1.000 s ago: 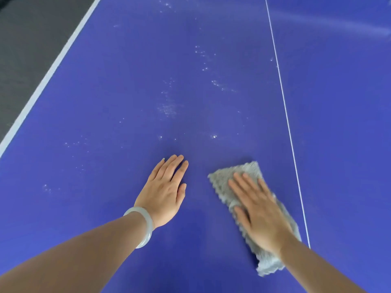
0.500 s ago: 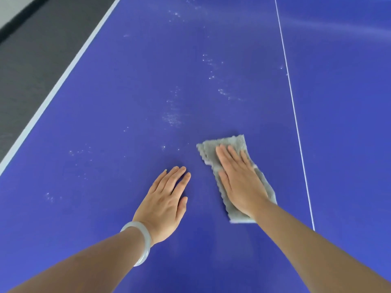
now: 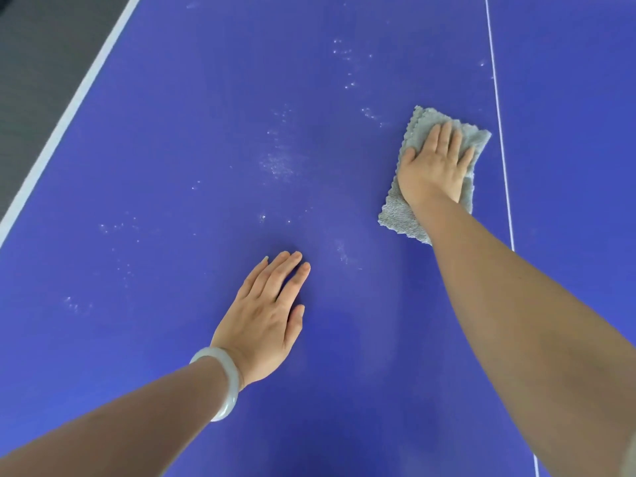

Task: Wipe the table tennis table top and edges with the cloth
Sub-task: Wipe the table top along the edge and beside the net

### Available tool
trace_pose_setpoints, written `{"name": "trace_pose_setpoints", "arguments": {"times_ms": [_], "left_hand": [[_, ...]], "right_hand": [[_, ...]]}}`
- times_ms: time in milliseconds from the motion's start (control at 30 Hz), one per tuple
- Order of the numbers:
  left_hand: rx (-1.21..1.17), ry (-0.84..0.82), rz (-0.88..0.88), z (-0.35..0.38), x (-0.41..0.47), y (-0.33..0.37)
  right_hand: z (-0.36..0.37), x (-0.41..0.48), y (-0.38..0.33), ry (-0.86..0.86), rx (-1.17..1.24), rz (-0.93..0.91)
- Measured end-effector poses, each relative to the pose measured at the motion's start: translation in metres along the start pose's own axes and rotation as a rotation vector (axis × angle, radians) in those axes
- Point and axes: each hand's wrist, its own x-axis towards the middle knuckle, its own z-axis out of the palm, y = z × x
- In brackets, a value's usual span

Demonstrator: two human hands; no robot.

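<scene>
One fluffy, scallop-edged grey cloth [image 3: 395, 215].

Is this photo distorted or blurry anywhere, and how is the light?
Head view: the wide-angle lens slightly bows the white centre line; light is soft and even, with faint shadows beside the left hand; right hand and cloth look sharp.

Dark grey floor [image 3: 41, 63] at the upper left

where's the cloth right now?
Head view, upper right: the grey cloth lies on the blue table top under the flat right hand, just left of the thin white centre line.
</scene>
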Motion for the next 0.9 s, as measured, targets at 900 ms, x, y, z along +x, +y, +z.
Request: {"name": "trace_pose_setpoints", "arguments": {"times_ms": [900], "left_hand": [[0.030,-0.001,0.004,-0.001,0.001,-0.001]], "right_hand": [[-0.003,-0.063,0.011,-0.071,-0.092,-0.495]]}}
